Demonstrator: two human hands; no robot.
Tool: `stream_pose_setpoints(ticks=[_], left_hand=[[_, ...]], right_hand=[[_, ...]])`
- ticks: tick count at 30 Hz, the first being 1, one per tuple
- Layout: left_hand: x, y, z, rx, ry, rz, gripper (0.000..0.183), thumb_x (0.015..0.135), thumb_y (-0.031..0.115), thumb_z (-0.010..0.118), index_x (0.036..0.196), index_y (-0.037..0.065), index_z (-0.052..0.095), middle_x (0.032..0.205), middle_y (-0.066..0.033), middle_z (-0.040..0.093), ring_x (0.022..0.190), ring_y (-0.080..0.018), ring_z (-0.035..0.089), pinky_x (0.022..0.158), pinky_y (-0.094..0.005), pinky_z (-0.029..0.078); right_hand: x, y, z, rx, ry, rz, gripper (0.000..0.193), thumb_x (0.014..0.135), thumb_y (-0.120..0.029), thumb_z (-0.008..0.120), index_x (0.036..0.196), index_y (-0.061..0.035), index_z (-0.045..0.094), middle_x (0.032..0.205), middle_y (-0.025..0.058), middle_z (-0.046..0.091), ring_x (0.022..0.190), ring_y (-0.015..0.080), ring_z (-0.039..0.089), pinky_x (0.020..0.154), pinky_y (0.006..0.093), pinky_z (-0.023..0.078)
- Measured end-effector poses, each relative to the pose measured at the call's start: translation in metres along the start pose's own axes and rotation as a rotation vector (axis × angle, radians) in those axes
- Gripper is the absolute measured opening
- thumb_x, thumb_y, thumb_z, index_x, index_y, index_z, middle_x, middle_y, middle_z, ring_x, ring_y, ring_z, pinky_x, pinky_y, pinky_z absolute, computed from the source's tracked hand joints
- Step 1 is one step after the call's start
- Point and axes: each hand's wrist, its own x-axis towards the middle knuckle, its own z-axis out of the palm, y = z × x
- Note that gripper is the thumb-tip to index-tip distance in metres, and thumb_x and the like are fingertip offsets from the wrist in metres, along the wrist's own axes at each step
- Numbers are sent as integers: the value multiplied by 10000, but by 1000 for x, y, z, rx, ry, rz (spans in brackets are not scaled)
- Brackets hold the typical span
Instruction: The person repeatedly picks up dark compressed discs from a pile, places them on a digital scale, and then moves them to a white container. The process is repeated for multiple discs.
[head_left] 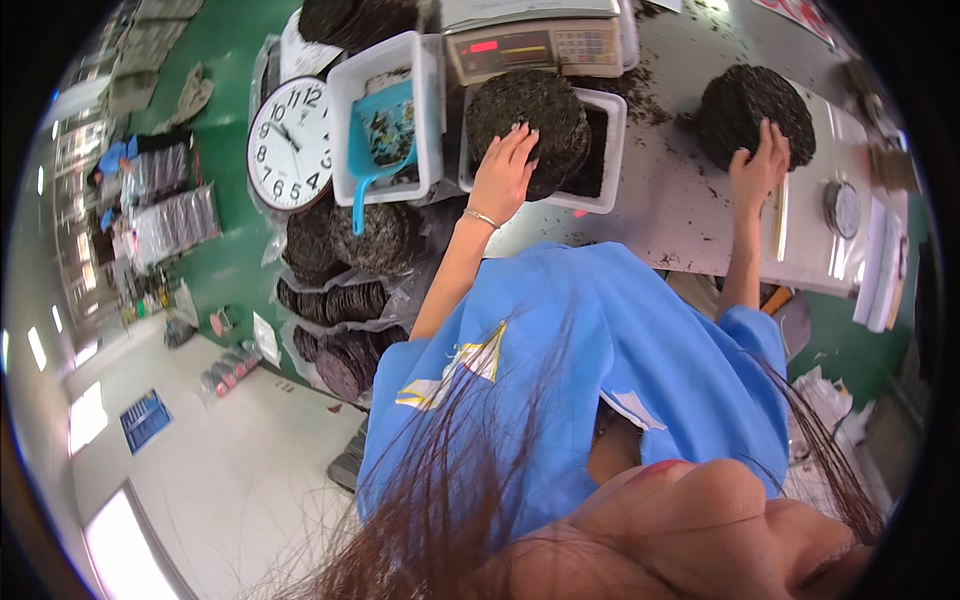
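Note:
My left hand [508,172] lies with stretched fingers on a stack of dark, round, dried sheets [540,105], perhaps seaweed. That stack leans over a white plastic tray [614,150] with dark crumbs in it. Farther right on the metal table [680,215], my right hand [757,168] touches the near edge of a second dark round stack [745,105]. Its thumb and fingers are spread on the surface. Just behind the left stack is a weighing scale [535,50] with a lit red display.
To the left stand a white bin [428,130] holding a blue scoop [372,180], and a round wall clock [290,145]. More dark round stacks [375,240] in plastic lie below. A small round tin [842,208] sits at the right. Crumbs litter the table.

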Motion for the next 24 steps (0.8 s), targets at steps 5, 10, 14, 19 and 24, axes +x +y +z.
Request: stream_pose_setpoints(ticks=[5,10,14,19,24], left_hand=[[11,19,-59,-258,597,-327,361,1068,203,465,1353,-14,510,1091,-152,626,934,-280,604,858,-360,484],[4,28,-85,-1583,787,-559,484,1078,353,473,1461,66,405,1357,-55,541,1129,-190,586,954,-352,488],[-6,36,-89,-1693,636,-477,493,1087,370,427,1480,78,375,1422,-95,511,1268,-234,530,1077,-432,438],[-10,48,-78,-1463,595,-460,603,999,177,625,1500,42,317,1373,-80,522,1240,-189,536,1044,-330,454],[-1,56,-71,-1379,550,-457,654,950,79,689,1489,2,325,1352,-72,533,1221,-149,532,1059,-307,433]], right_hand=[[-4,-172,-10,571,-236,-95,620,763,2,685,1364,-93,566,1394,108,553,1345,331,449,1135,463,300],[12,-291,-35,919,-386,-385,670,782,-244,806,1389,-115,556,1449,73,528,1382,316,434,1129,450,324],[16,-312,-23,843,-480,-506,515,793,-271,799,1263,-123,648,1356,48,597,1371,278,458,1157,469,309],[12,-313,-14,1202,-601,-253,307,867,-88,710,1172,-59,687,1179,101,688,1214,293,604,1027,400,457],[2,-307,-2,1406,-664,179,228,917,29,589,1135,10,651,1124,142,699,1074,280,677,932,326,514]])
